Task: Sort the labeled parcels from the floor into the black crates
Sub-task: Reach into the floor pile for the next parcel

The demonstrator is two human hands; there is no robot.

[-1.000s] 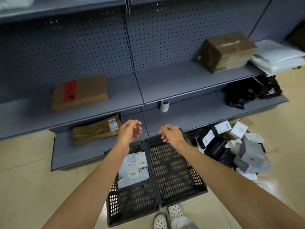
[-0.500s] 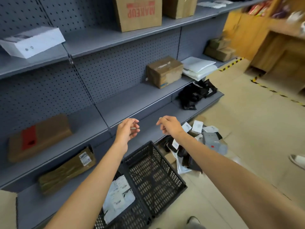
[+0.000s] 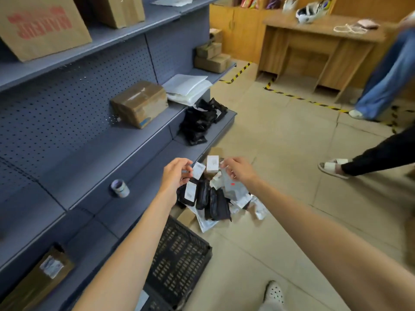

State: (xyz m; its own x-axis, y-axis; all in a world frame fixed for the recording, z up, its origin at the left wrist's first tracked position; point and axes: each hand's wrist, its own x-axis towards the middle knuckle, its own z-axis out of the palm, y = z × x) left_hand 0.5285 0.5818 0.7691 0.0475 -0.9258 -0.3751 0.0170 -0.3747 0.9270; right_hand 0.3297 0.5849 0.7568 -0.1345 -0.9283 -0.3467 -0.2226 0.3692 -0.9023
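step: reaching for next parcel | left hand (image 3: 177, 176) and right hand (image 3: 238, 170) loosely curled, empty, above parcel pile (image 3: 213, 194) on floor beside black crate (image 3: 179, 259) | next: pick one labeled parcel

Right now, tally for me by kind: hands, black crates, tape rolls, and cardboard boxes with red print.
Hands: 2, left and right
Black crates: 2, one mostly in view, the other cut off by the frame's bottom edge
Tape rolls: 1
Red-printed cardboard boxes: 1
Total: 6
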